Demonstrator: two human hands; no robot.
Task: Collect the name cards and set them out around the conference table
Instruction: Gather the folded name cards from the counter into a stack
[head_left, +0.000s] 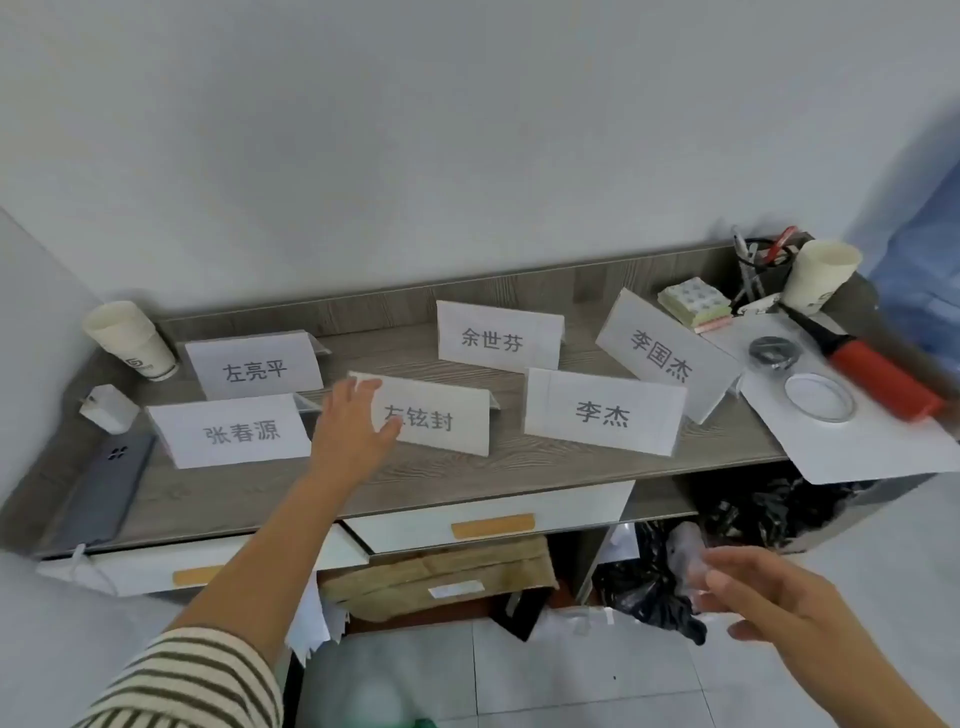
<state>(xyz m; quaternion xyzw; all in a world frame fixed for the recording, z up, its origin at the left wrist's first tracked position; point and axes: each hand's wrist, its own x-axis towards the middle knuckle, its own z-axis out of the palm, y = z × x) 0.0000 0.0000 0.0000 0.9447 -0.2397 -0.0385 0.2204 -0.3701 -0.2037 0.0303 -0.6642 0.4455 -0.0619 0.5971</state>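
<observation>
6 name cards (602, 415) stand on the desk (415, 478); open left hand (350, 431) touches 1, right hand (769, 597) open, apart.

Left hand (353, 421) reaches forward, fingers spread; right hand (769, 597) hangs low, loosely spread.

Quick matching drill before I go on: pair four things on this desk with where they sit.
Things:
1. phone
2. red pump
3. left hand
4. paper cup stack

Places:
A. right end, on loose paper
B. back left corner
C. at the middle front name card
D. front left edge, lying flat

Pairs: 1-D, 2-A, 3-C, 4-B
</observation>
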